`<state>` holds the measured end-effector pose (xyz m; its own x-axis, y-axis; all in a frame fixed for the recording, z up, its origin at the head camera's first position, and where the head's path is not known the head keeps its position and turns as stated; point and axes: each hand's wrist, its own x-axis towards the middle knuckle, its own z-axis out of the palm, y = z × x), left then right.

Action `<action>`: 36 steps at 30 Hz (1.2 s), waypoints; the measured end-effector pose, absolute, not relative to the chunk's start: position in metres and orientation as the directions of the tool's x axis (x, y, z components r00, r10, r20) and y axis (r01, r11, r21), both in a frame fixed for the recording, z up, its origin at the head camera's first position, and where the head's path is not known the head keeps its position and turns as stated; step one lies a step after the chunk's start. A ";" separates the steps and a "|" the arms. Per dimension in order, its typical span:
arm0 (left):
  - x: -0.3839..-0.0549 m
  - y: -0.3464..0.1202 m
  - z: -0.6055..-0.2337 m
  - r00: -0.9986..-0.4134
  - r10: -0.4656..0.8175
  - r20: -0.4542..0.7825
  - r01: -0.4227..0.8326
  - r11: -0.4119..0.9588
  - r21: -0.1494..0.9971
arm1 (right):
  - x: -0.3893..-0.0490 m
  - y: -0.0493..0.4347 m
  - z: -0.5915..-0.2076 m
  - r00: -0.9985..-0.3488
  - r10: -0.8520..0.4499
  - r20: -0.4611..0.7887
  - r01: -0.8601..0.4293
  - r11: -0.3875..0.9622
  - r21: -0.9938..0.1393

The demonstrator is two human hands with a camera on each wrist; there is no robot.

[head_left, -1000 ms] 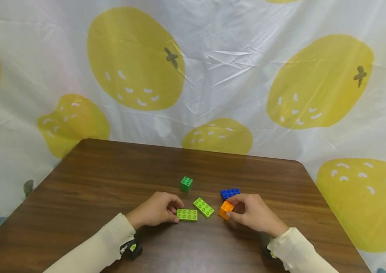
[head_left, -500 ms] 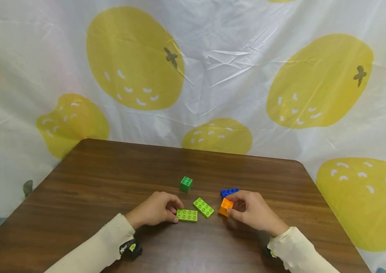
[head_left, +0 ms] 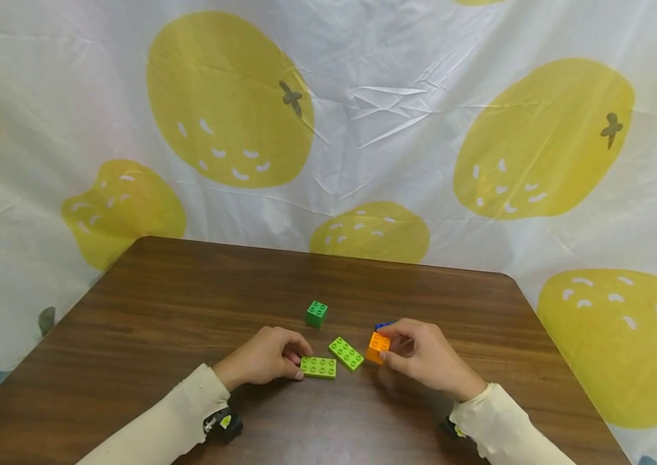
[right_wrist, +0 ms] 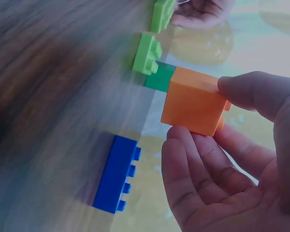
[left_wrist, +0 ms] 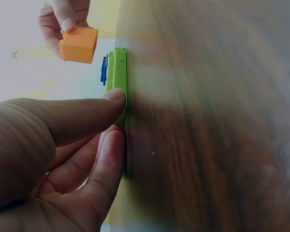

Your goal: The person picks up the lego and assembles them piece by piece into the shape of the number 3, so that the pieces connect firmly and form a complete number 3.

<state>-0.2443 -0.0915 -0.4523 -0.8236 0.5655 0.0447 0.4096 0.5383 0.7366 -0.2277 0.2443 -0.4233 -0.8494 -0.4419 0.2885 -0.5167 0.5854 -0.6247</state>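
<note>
My left hand (head_left: 264, 357) pinches the left end of a lime green flat building brick (head_left: 319, 367) between thumb and fingers, and the brick lies on the table. Raised off the table in my right hand (head_left: 429, 355) is an orange square brick (head_left: 377, 349), held by thumb and fingertips with its studs toward the palm side in the right wrist view. A second lime green brick (head_left: 346, 353) lies at an angle between the hands. The blue brick (right_wrist: 115, 175) rests on the table below the right hand, mostly covered in the head view.
A darker green square brick (head_left: 316, 314) stands farther back, behind the lime bricks. The brown wooden table (head_left: 218, 284) reaches to a white curtain (head_left: 363, 148) printed with yellow fruit.
My right hand has risen and shifted a little left with the orange brick, hiding more of the blue brick in the head view. The left hand and its lime green brick stay in place.
</note>
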 end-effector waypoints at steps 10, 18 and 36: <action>-0.245 -0.092 -0.452 -0.823 0.566 0.045 0.410 0.537 0.737 | -0.229 0.231 -0.416 -0.820 -0.475 0.320 -0.564 0.571 -0.597; -0.245 -0.092 -0.452 -0.820 0.571 0.037 0.402 0.530 0.746 | -0.229 0.221 -0.418 -0.805 -0.517 0.290 -0.571 0.547 -0.611; -0.247 -0.093 -0.451 -0.820 0.571 0.019 0.378 0.517 0.768 | -0.234 0.202 -0.425 -0.791 -0.553 0.260 -0.563 0.494 -0.663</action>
<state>-0.2466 -0.0930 -0.4511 -0.8205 0.5713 0.0192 0.3781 0.5172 0.7678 -0.2344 0.2018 -0.4245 -0.7915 -0.5532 0.2599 -0.5627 0.4935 -0.6632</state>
